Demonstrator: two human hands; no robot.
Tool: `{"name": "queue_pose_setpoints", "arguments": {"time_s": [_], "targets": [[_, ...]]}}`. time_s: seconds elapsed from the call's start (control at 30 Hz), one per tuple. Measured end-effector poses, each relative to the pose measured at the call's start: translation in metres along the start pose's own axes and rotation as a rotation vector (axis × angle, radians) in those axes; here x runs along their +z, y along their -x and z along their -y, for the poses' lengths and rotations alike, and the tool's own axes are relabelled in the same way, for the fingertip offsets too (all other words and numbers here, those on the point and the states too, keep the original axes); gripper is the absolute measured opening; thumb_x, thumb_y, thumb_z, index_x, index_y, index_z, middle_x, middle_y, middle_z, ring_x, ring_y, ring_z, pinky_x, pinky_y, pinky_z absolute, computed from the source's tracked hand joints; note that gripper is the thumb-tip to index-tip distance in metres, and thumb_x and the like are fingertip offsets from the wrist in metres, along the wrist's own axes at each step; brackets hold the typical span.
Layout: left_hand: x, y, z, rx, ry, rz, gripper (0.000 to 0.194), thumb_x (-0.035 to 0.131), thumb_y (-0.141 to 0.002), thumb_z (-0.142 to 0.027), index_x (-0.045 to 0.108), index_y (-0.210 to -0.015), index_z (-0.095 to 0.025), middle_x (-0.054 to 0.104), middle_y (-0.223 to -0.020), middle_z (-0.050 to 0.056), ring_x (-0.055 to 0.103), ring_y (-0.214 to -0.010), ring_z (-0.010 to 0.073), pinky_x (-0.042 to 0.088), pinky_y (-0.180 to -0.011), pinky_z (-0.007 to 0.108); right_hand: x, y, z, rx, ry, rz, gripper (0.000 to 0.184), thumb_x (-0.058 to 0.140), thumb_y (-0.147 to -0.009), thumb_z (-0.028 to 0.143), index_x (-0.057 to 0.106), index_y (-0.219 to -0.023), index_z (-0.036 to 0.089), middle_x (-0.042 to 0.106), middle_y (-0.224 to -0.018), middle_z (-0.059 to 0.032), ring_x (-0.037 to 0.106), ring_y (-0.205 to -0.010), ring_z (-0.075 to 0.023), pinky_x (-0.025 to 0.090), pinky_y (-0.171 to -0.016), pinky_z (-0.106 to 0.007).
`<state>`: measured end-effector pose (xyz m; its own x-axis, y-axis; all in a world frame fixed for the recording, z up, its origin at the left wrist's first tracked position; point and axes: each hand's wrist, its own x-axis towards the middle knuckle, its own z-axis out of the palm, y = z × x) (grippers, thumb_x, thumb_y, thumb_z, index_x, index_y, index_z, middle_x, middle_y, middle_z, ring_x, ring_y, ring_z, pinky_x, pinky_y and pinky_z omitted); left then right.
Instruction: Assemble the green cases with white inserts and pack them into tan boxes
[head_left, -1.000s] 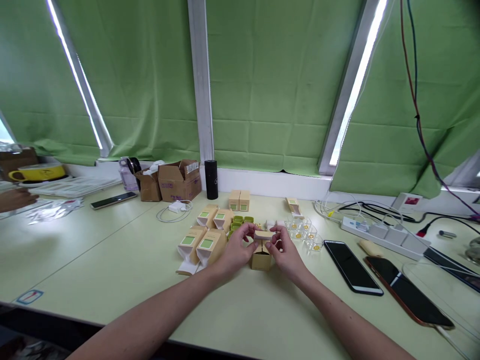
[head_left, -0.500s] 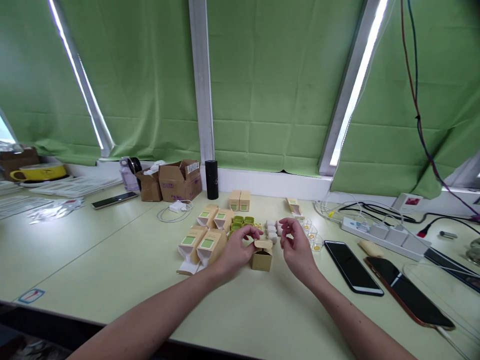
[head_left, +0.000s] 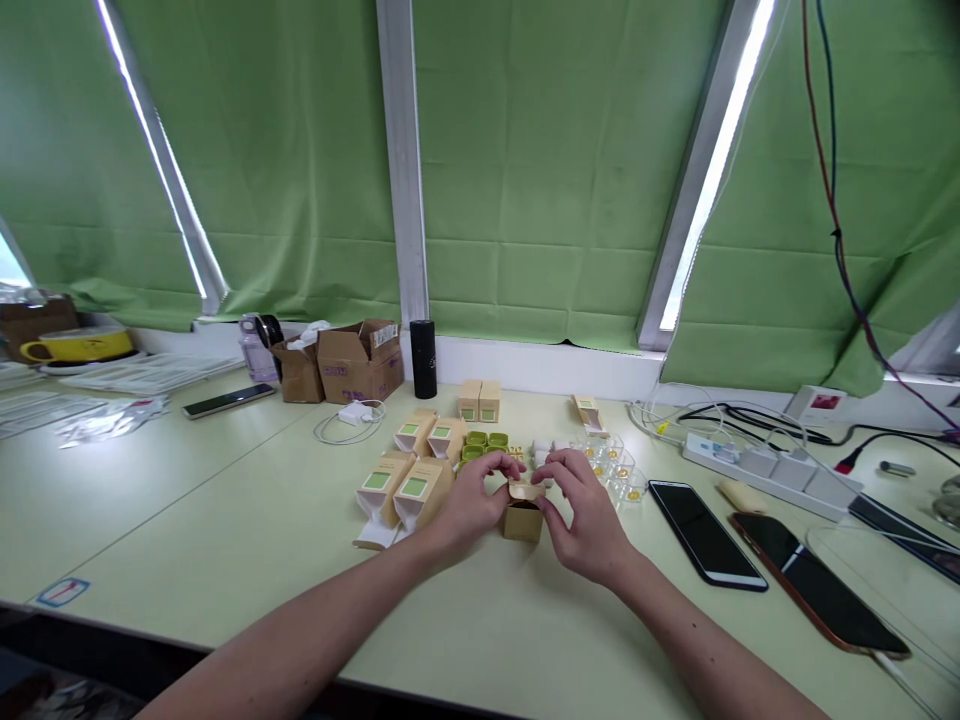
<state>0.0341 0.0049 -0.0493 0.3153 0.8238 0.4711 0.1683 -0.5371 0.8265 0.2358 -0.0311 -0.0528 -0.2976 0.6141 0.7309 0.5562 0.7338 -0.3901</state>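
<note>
A small brown cardboard box (head_left: 523, 522) stands on the table between my hands, its lid flap tilted up at the top. My left hand (head_left: 480, 490) pinches the flap's left side. At the right side of the flap, the thumb and fingers of my right hand (head_left: 577, 510) close on it. Left of the box sit several brown cartons with green labels (head_left: 420, 490), some with white flaps open. Just behind my hands are green square cups (head_left: 486, 439), white pieces (head_left: 541, 452) partly hidden by my right hand, and clear cups with yellow centres (head_left: 621, 468).
Two closed cartons (head_left: 478, 402) stand at the back, and an open one (head_left: 589, 415) lies farther right. Phones (head_left: 705, 530) and a power strip (head_left: 772, 475) with cables take up the right. A black bottle (head_left: 423, 360) and cardboard boxes (head_left: 360, 362) line the wall.
My right hand let go of the flap, drew back to the right, then returned to it. My left hand stayed at the box. A co-worker's hand at far left has left the view.
</note>
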Motion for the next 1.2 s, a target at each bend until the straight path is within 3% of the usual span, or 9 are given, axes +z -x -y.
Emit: {"name": "queue_pose_setpoints", "arguments": {"time_s": [0.17, 0.37, 0.6, 1.2], "targets": [[-0.008, 0.002, -0.011, 0.07, -0.057, -0.022, 0.027, 0.052, -0.072, -0.007, 0.066, -0.091, -0.021, 0.072, -0.108, 0.008, 0.065, -0.111, 0.0267, 0.051, -0.098, 0.042, 0.0, 0.0, 0.0, 0.04, 0.013, 0.032, 0.021, 0.056, -0.088, 0.011, 0.054, -0.102, 0.026, 0.058, -0.104, -0.0086, 0.058, -0.1, -0.0282, 0.052, -0.082, -0.043], [-0.018, 0.002, -0.024, 0.267, -0.244, -0.009, 0.007, 0.059, -0.089, -0.022, 0.066, -0.091, -0.023, 0.069, -0.094, 0.009, 0.057, -0.102, 0.0287, 0.049, -0.092, 0.045, -0.001, -0.001, 0.004, 0.101, 0.023, 0.067, 0.017, 0.056, -0.089, 0.013, 0.051, -0.099, 0.026, 0.058, -0.098, -0.007, 0.056, -0.093, -0.0267, 0.05, -0.076, -0.041], [-0.025, -0.001, -0.022, 0.436, -0.52, 0.144, 0.007, 0.065, -0.083, -0.017, 0.063, -0.086, -0.023, 0.066, -0.081, 0.006, 0.053, -0.09, 0.0273, 0.042, -0.084, 0.043, 0.0, 0.0, 0.001, 0.098, 0.067, 0.079, 0.019, 0.055, -0.086, 0.011, 0.05, -0.096, 0.026, 0.057, -0.093, -0.0044, 0.054, -0.087, -0.0245, 0.046, -0.074, -0.038], [-0.025, -0.001, -0.015, 0.472, -0.628, 0.203, 0.01, 0.064, -0.076, -0.015, 0.062, -0.079, -0.024, 0.06, -0.067, 0.003, 0.052, -0.076, 0.0245, 0.039, -0.082, 0.045, 0.0, 0.0, 0.002, 0.086, 0.105, 0.11, 0.02, 0.056, -0.082, 0.009, 0.048, -0.091, 0.026, 0.059, -0.088, -0.004, 0.054, -0.083, -0.0242, 0.043, -0.069, -0.037]]}}
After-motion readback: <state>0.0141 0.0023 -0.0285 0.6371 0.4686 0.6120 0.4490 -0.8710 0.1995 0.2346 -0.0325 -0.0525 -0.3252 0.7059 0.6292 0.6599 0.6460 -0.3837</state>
